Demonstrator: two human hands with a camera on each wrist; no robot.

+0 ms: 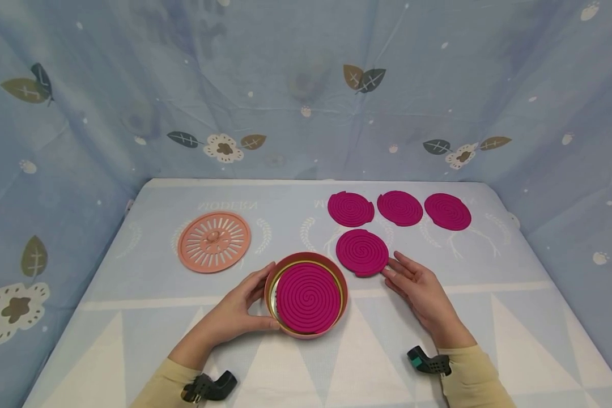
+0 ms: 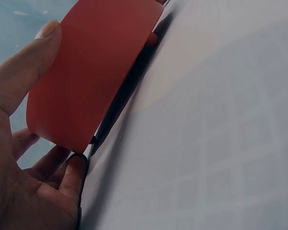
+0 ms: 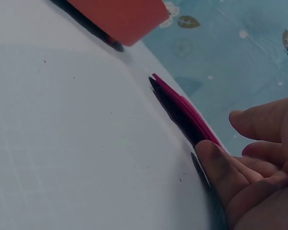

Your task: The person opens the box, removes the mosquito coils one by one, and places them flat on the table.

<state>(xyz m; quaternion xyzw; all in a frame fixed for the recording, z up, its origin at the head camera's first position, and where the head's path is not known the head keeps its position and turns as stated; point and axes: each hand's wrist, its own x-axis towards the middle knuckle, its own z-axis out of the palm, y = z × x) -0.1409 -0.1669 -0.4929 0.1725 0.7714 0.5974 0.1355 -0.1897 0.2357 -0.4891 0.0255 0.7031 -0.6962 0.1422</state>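
My left hand (image 1: 239, 310) grips the side of a round orange-red mosquito coil holder (image 2: 93, 72), thumb on the near side and fingers around the back. Inside its gold inner rim lies a magenta spiral mosquito coil (image 1: 308, 297). Just right of the holder, my right hand (image 1: 417, 286) is at the edge of another magenta coil (image 1: 362, 253). Low against that coil's rim is one fingertip (image 3: 209, 149), while the thumb (image 3: 247, 122) stands apart above it in the right wrist view.
Three more magenta coils, a left one (image 1: 351, 209), a middle one (image 1: 400, 208) and a right one (image 1: 447, 212), lie in a row at the back right. A slotted orange lid (image 1: 214, 242) with a small knob rests at the left. Patterned blue cloth (image 1: 306, 85) hangs behind the table.
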